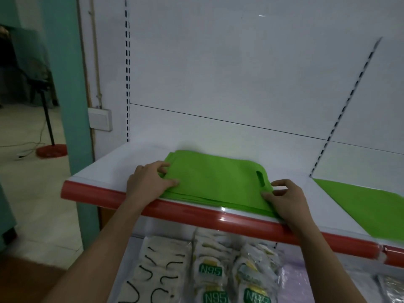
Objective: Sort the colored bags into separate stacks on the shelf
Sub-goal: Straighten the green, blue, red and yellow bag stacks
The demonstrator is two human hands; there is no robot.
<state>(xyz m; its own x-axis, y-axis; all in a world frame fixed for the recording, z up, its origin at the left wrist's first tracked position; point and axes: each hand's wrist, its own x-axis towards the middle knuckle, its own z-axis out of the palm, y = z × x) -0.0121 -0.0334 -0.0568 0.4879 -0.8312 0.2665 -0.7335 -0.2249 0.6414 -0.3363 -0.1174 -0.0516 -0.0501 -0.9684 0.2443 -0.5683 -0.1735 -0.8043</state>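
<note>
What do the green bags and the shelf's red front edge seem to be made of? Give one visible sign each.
Green bags: probably non-woven fabric, matte; they lie in thin, limp layers with a die-cut handle slot.
Red front edge: likely glossy plastic; it shows bright highlights.

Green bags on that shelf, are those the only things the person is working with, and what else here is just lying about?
Part of the job:
- green bag stack, left hand and right hand at its two ends
- second green bag further right
- shelf with the red edge

Just lying about:
- N95 mask packs on the lower shelf
- fan stand on the floor
- wall switch
</note>
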